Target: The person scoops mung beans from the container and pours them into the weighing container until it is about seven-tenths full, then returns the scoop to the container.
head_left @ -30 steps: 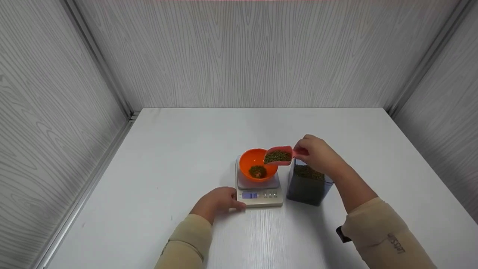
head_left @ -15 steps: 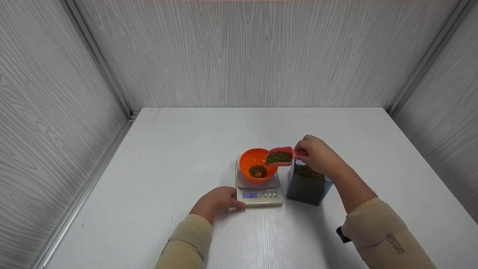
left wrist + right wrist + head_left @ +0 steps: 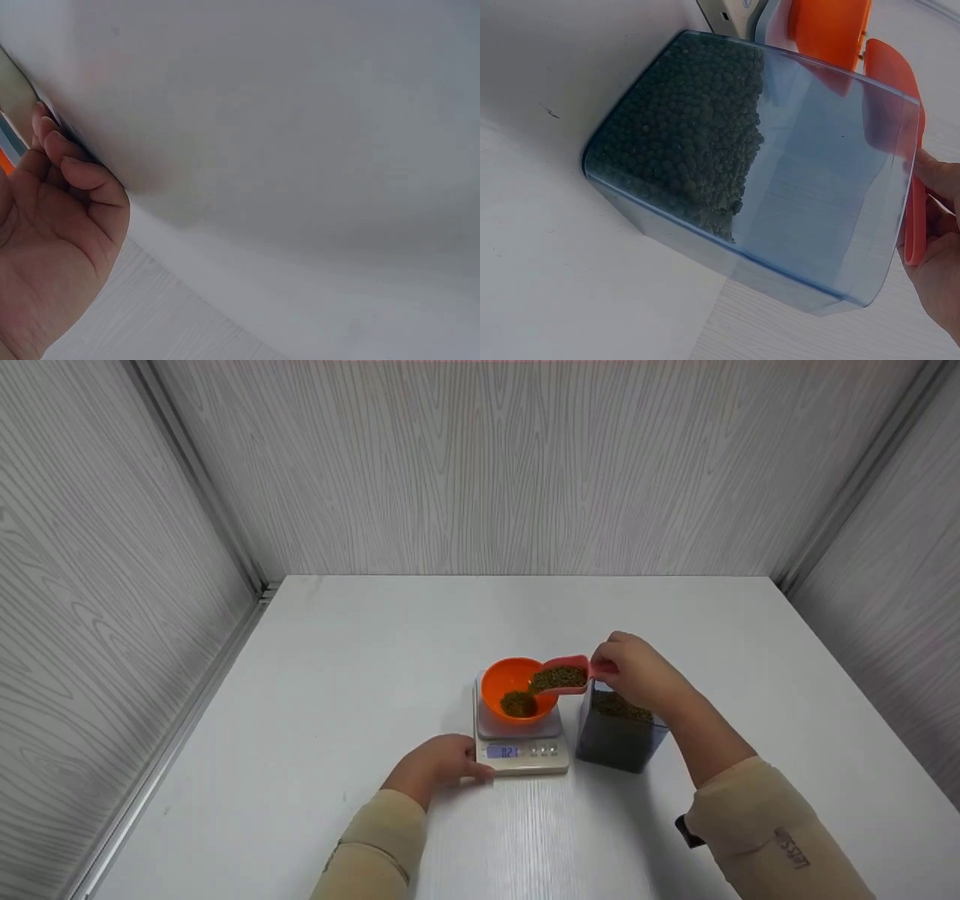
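My right hand pinches the handle of a red scoop loaded with small green beans, likely mung beans. The scoop's lip tips over the right rim of an orange bowl, and a few beans drop through the gap in the right wrist view. A small heap of beans lies in the bowl. Under it is a white kitchen scale, its display reading about 0.21. My left hand grips the scale's front left corner, thumb at the front and curled fingers along the side.
A clear bluish plastic container, partly filled with the same beans, stands just right of the scale, below my right hand. The white table is enclosed by grey wood-grain panels at the back and both sides.
Beans run from the scoop's lip into the bowl, and the display has risen from about 0.19 to 0.21. The scoop has shifted very slightly; my left hand keeps its place.
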The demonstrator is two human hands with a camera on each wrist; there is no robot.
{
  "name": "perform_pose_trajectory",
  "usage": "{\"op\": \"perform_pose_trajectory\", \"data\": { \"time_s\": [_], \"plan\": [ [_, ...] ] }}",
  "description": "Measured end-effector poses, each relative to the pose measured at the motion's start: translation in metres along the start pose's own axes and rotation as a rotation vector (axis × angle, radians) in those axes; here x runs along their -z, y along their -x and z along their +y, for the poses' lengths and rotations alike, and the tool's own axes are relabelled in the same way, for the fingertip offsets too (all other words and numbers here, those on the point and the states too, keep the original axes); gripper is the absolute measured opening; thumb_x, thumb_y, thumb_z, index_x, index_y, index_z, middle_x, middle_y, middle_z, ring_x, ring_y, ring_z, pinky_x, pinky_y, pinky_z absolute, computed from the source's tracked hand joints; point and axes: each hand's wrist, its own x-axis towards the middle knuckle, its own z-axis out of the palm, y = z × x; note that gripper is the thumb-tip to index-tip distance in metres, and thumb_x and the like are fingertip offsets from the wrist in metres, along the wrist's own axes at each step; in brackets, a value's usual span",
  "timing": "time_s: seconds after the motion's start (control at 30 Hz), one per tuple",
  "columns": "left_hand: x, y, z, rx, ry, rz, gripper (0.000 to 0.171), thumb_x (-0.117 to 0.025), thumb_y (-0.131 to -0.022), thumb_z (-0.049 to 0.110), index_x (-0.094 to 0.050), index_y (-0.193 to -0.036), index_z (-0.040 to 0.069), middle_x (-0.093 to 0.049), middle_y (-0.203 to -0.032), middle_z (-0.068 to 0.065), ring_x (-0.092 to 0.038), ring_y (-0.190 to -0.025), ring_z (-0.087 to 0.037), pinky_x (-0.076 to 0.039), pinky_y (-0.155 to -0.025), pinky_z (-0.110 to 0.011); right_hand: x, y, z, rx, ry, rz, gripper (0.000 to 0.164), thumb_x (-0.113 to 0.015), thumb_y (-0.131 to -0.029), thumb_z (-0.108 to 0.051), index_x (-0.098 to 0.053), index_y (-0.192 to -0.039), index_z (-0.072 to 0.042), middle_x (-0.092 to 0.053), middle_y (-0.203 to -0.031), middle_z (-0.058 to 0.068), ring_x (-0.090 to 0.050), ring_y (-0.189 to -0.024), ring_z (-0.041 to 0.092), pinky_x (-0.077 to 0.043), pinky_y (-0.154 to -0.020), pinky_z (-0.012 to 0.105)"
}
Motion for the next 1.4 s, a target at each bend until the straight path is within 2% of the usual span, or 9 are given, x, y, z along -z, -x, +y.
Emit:
{"op": "perform_pose_trajectory", "data": {
  "time_s": [0.47, 0.7, 1.13, 1.4],
  "plan": [
    [0.001, 0.000, 0.000, 0.002, -0.018, 0.002, 0.034, -0.072, -0.072, 0.047, -0.059, -0.086, 0.019, -0.056, -0.085, -0.001, -0.049, -0.084, -0.022, -0.041, -0.083, -0.041, 0.001, -0.002, -0.002, -0.049, -0.015, -0.019, 0.012, -0.064, -0.084, -0.008, -0.065, -0.094, -0.003, -0.054, -0.087, 0.008, -0.052, -0.080, 0.021, -0.048, -0.074, 0.037],
    [0.000, -0.001, 0.000, -0.041, -0.037, 0.006, 0.032, -0.072, -0.073, 0.044, -0.060, -0.087, 0.018, -0.055, -0.086, 0.001, -0.048, -0.084, -0.020, -0.040, -0.085, -0.040, 0.003, -0.003, -0.003, -0.041, -0.004, -0.024, 0.012, -0.065, -0.084, -0.010, -0.065, -0.094, -0.003, -0.054, -0.088, 0.008, -0.052, -0.081, 0.021, -0.049, -0.074, 0.036],
    [0.001, 0.001, 0.001, 0.003, 0.010, -0.002, 0.035, -0.073, -0.072, 0.045, -0.062, -0.092, 0.019, -0.057, -0.091, 0.001, -0.049, -0.088, -0.022, -0.038, -0.091, -0.045, 0.012, -0.003, -0.010, -0.052, 0.044, -0.031, 0.011, -0.064, -0.084, -0.007, -0.066, -0.094, -0.005, -0.055, -0.087, 0.007, -0.051, -0.081, 0.022, -0.049, -0.075, 0.035],
    [0.001, 0.002, 0.003, 0.002, 0.013, 0.001, 0.034, -0.073, -0.072, 0.044, -0.062, -0.092, 0.019, -0.057, -0.092, -0.001, -0.049, -0.089, -0.023, -0.038, -0.092, -0.045, 0.011, -0.004, -0.009, -0.077, 0.057, -0.054, 0.011, -0.063, -0.084, -0.005, -0.066, -0.095, -0.005, -0.054, -0.088, 0.008, -0.050, -0.082, 0.023, -0.049, -0.076, 0.036]
  ]
}}
